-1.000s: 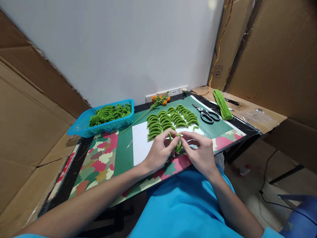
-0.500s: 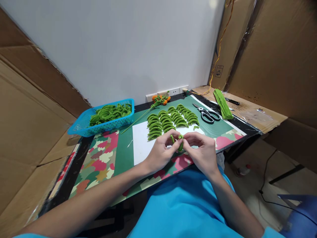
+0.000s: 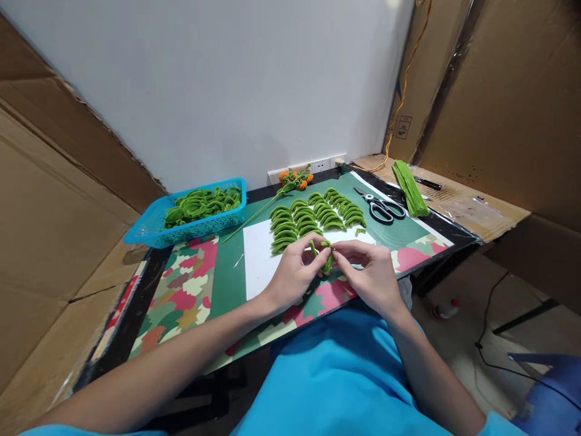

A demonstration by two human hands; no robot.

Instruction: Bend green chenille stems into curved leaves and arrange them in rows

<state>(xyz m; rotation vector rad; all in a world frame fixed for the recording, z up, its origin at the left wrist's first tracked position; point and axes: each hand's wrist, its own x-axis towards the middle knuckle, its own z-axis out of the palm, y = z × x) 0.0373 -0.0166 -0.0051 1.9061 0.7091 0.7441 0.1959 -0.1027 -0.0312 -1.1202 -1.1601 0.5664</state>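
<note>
My left hand point(image 3: 294, 274) and my right hand point(image 3: 370, 272) meet over the white sheet point(image 3: 259, 260), both pinching one bent green pipe cleaner point(image 3: 325, 257) between their fingertips. Its free end sticks up by my left thumb. Just beyond my hands lie several rows of finished green curved pipe-cleaner pieces point(image 3: 313, 217) on the green mat point(image 3: 227, 272).
A blue basket point(image 3: 149, 229) of green loops stands at the back left. Black-handled scissors point(image 3: 384, 209) and a bundle of straight green pipe cleaners point(image 3: 409, 188) lie at the right. An orange-flowered stem point(image 3: 290, 183) rests near the wall sockets. Cardboard walls enclose both sides.
Both hands stay together on the pipe cleaner with small finger shifts as it is bent; the view has tilted slightly.
</note>
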